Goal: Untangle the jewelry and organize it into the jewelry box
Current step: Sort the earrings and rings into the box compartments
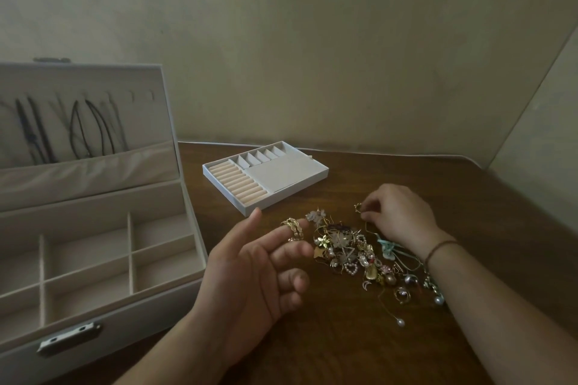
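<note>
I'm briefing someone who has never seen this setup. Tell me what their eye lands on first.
First, the glittering tangle of jewelry heaped on the dark wooden table, with the right hand pinching a small gold piece at its far edge. Next, the left hand, palm up, gold rings slipped over a fingertip. Then the open jewelry box at left, its removable tray behind the pile.

The room is dim, with a soft greenish-grey look. No hard shadows show. The dark counter [344,337] has a faint shine. The far wall [312,40] looks grainy, and straight lines bend near the edges.
</note>
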